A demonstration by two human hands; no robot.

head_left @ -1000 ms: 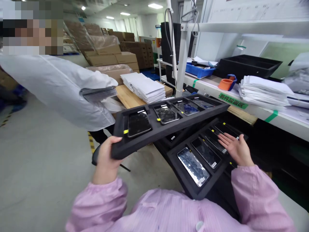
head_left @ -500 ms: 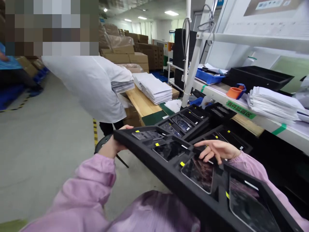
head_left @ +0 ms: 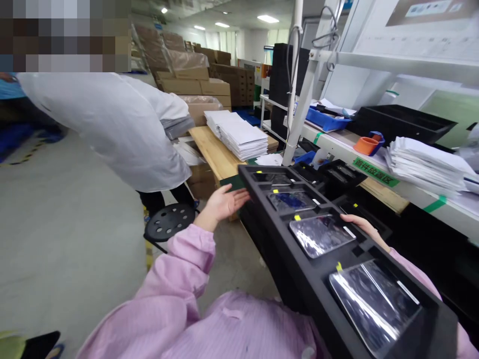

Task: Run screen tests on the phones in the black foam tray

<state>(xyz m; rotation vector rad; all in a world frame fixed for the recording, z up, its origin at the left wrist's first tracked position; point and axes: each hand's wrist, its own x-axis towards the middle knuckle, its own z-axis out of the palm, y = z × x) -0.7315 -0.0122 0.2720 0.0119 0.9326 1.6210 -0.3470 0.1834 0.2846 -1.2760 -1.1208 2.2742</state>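
A long black tray lies slanted in front of me. Its pockets hold several glossy phone-sized screens with yellow tabs and white labels. My left hand is open by the tray's far left side, palm up and fingers stretched out, their tips at the edge; I cannot tell whether they touch it. On the opposite long side, my right hand grips the rim, with its thumb side showing and the other fingers hidden behind the tray.
Other black trays lie beyond, under a white shelf rack. Paper stacks rest on a wooden bench. A black stool stands left, near a person in a white coat. Cartons are piled behind.
The held tray has swung right and now sits over the other trays. My left hand has come off its corner and opened; my right hand has moved from above the screens to the far rim.
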